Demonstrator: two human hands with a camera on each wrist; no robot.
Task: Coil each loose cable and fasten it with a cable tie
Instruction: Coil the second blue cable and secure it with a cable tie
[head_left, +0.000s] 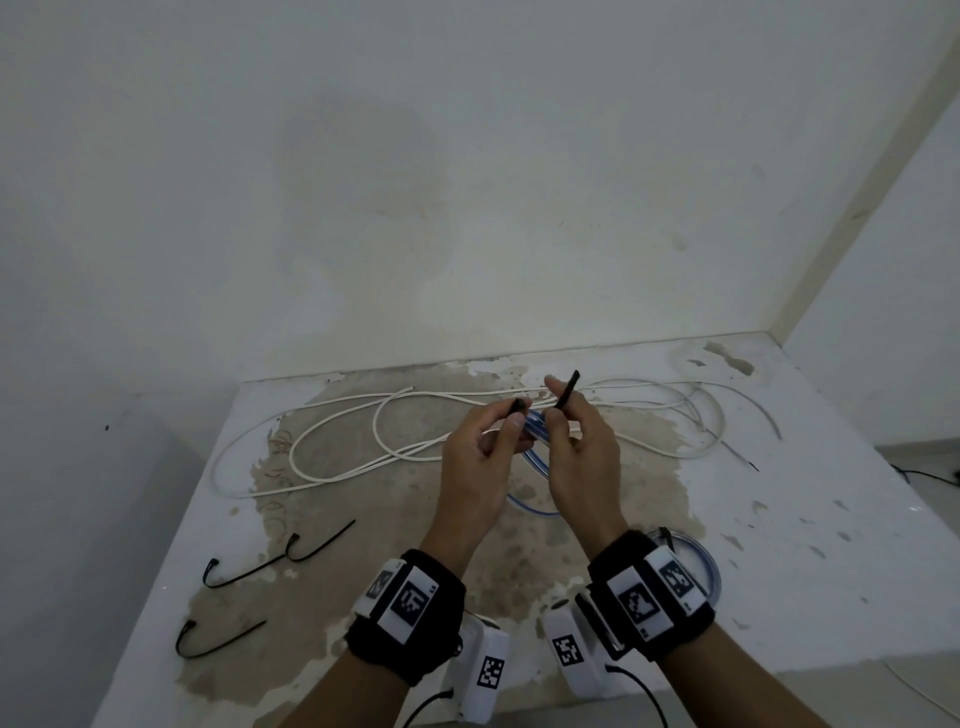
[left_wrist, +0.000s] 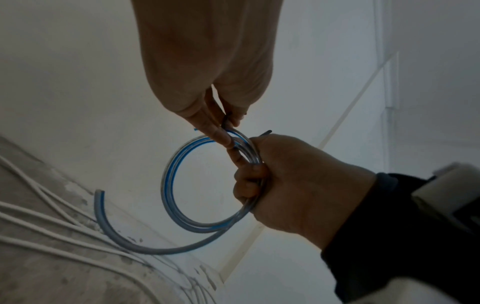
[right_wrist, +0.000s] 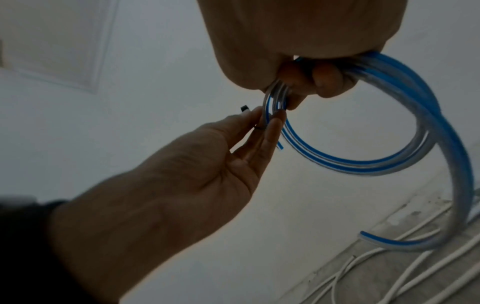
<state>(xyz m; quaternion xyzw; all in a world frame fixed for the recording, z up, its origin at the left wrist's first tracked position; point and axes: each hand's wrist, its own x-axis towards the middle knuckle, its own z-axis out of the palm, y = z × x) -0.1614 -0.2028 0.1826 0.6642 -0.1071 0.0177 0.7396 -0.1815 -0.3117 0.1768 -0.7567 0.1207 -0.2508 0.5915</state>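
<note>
I have both hands up off the table (head_left: 779, 545), fingertips nearly meeting. My right hand (head_left: 582, 462) has its lower fingers curled tight round the blue coil (left_wrist: 168, 185), bunching the turns in the fist. The rest of the ring hangs below and left of those fingers. The coil's free end curves down toward the table under them, and I cannot tell whether it touches.

The black tie (head_left: 567, 389) runs between the two hands, against the coil strands. Its tail sticks up past my right fingertips, pinched between thumb and forefinger. My left hand (head_left: 478, 467) pinches the tie's other end between thumb and fingertips, just left of the right hand's knuckles, with its fingers lying along the coil. The wrist views do not show whether the tie is threaded.

The white cable (head_left: 374, 423) sprawls loose on the table beyond and below my fingertips. Two spare ties (head_left: 311, 548) lie well left of the left hand, with a third (head_left: 218, 642) nearer me. A second blue coil (head_left: 709, 564) sits on the table beside my right wrist.
</note>
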